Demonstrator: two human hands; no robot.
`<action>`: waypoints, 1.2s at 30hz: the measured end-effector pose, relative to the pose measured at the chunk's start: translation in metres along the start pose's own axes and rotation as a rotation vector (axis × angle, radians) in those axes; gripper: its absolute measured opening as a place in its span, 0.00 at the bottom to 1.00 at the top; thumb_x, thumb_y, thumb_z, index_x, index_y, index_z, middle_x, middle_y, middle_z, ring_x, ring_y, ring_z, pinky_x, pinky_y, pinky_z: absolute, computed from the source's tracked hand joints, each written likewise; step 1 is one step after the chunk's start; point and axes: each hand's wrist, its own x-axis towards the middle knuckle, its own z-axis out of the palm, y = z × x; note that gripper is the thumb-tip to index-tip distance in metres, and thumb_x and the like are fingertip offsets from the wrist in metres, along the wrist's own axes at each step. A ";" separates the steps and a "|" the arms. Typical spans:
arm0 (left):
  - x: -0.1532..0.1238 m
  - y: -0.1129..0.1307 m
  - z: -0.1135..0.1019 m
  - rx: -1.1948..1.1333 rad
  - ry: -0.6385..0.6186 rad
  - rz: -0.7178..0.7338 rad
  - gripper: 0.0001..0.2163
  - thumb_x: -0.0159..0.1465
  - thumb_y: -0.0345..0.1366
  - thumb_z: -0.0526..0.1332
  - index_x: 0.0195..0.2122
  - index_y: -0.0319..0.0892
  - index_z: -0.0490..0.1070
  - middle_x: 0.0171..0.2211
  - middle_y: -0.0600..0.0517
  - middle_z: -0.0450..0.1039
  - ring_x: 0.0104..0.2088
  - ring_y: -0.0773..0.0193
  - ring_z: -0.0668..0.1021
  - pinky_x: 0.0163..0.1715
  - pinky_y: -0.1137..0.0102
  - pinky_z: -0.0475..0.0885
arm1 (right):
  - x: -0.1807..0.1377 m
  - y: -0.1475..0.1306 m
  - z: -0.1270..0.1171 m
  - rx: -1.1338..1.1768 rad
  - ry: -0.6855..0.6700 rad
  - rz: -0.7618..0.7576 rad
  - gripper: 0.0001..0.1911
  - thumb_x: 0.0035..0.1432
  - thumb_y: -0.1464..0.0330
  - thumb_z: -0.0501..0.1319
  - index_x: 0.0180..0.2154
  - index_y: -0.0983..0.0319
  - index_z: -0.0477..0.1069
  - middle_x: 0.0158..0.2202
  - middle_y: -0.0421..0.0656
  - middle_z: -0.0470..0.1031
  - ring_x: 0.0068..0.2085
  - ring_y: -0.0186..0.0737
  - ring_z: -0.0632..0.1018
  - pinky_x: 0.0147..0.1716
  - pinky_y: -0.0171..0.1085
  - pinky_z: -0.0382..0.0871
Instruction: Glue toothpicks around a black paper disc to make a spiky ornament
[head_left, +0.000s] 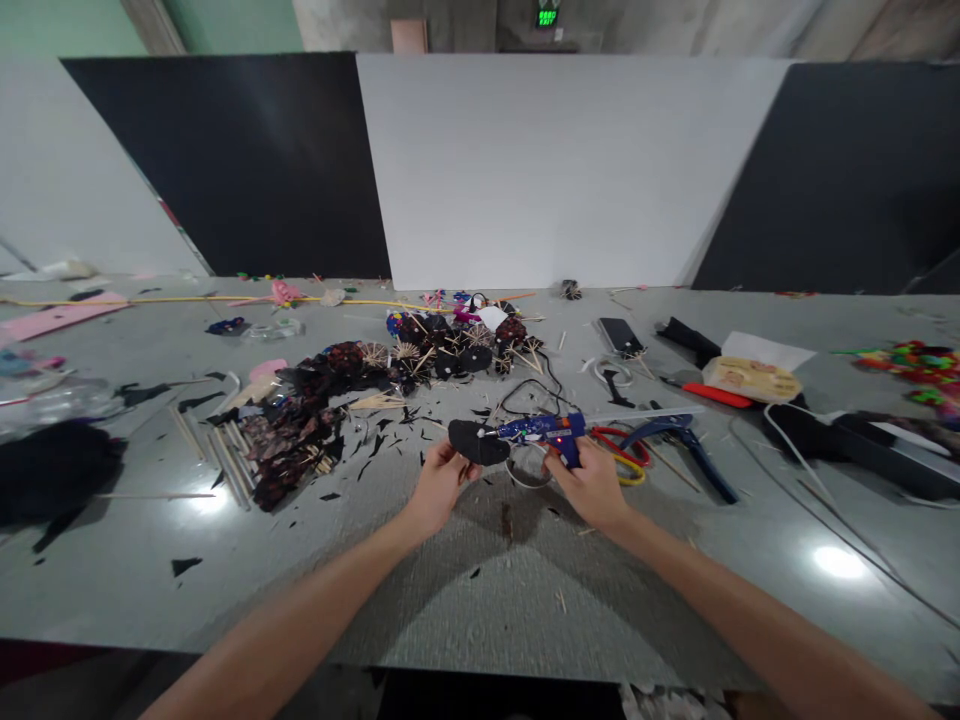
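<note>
Your left hand (441,488) pinches a flat, round black piece (474,446) above the grey desk (135,585). Your right hand (594,485) grips a blue plastic glue gun (559,428), its tip at that piece.

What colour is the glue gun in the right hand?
Blue; the glue gun in the right hand shows best in the head view.
</note>
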 end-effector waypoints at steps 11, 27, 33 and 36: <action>-0.001 -0.001 0.000 0.022 -0.003 0.003 0.21 0.54 0.49 0.73 0.24 0.42 0.65 0.19 0.59 0.62 0.22 0.72 0.64 0.26 0.73 0.58 | 0.000 0.000 0.000 -0.013 0.007 -0.017 0.15 0.58 0.64 0.60 0.22 0.56 0.59 0.22 0.38 0.67 0.25 0.39 0.70 0.29 0.36 0.65; -0.001 -0.001 -0.001 0.043 -0.007 0.011 0.20 0.56 0.47 0.72 0.22 0.42 0.64 0.18 0.58 0.61 0.22 0.72 0.62 0.25 0.73 0.57 | 0.001 -0.002 -0.001 -0.005 -0.006 0.001 0.13 0.58 0.64 0.60 0.23 0.56 0.59 0.23 0.39 0.69 0.26 0.40 0.71 0.30 0.36 0.66; -0.001 -0.001 0.000 0.049 0.013 0.031 0.19 0.54 0.44 0.72 0.21 0.42 0.63 0.18 0.59 0.60 0.22 0.72 0.62 0.25 0.74 0.59 | 0.002 -0.002 -0.001 -0.002 -0.014 0.038 0.12 0.57 0.64 0.60 0.23 0.56 0.61 0.24 0.40 0.71 0.27 0.40 0.72 0.31 0.37 0.67; 0.001 -0.003 -0.001 0.100 0.038 0.059 0.17 0.54 0.43 0.71 0.21 0.42 0.64 0.18 0.59 0.61 0.22 0.72 0.62 0.24 0.75 0.59 | 0.002 -0.003 -0.001 0.012 -0.034 0.081 0.10 0.57 0.64 0.59 0.24 0.57 0.64 0.24 0.40 0.72 0.27 0.40 0.73 0.31 0.36 0.67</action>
